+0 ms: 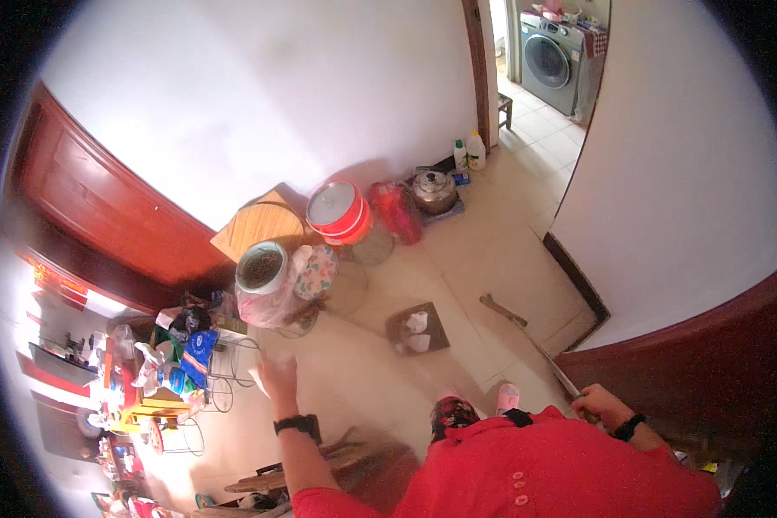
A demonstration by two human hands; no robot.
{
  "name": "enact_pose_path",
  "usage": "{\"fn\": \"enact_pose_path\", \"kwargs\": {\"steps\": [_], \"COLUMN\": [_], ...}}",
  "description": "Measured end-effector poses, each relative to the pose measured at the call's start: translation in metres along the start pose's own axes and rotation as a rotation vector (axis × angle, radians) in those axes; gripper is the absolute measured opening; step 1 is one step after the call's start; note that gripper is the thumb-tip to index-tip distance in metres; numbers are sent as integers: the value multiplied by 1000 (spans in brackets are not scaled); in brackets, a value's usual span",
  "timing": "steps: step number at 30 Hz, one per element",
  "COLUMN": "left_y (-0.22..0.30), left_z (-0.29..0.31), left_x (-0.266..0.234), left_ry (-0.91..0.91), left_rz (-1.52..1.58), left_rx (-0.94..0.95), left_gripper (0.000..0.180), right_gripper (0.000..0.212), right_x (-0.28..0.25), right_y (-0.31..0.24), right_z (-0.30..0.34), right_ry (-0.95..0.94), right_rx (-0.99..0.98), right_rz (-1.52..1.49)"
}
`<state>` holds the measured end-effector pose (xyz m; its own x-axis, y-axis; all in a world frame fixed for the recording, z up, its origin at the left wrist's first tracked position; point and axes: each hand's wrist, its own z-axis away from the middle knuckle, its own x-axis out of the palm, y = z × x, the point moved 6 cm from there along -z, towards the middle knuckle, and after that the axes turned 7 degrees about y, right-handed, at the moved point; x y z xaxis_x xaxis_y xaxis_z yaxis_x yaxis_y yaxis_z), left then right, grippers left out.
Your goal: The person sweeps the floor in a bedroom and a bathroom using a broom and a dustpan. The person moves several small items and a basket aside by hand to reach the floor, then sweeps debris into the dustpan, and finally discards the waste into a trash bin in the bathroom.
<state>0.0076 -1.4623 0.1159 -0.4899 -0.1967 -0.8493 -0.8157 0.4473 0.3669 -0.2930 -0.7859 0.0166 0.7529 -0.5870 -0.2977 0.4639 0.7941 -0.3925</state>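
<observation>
Tiled floor w/ white walls all round. R hand is clenched on the long stick handle, whose head end lies on the floor near a dark dustpan; L hand hangs released, fingers spread, just beside a wire rack. Further off: red lidded pot, kettle, washing machine thru the doorway.

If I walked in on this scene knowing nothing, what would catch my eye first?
Probably the person's red top filling the lower edge, with the right hand gripping a long-handled tool that slants across the pale tiled floor. The left hand is stretched out open and empty near a wire rack. Further back, a red lidded pot and a metal kettle stand on the floor by the white wall.
</observation>
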Motion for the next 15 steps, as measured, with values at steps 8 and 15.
{"fn": "enact_pose_path", "kwargs": {"steps": [8,15], "left_y": [68,72], "left_z": [-97,-132], "left_x": [79,122], "left_ry": [-375,-659], "left_rz": [-110,149], "left_rx": [359,405], "left_gripper": [56,38], "right_gripper": [9,10], "right_x": [30,45], "right_y": [-85,-150], "right_z": [-30,-30], "right_ry": [-98,-38], "right_rx": [-205,-380], "right_rz": [-394,-258]}}
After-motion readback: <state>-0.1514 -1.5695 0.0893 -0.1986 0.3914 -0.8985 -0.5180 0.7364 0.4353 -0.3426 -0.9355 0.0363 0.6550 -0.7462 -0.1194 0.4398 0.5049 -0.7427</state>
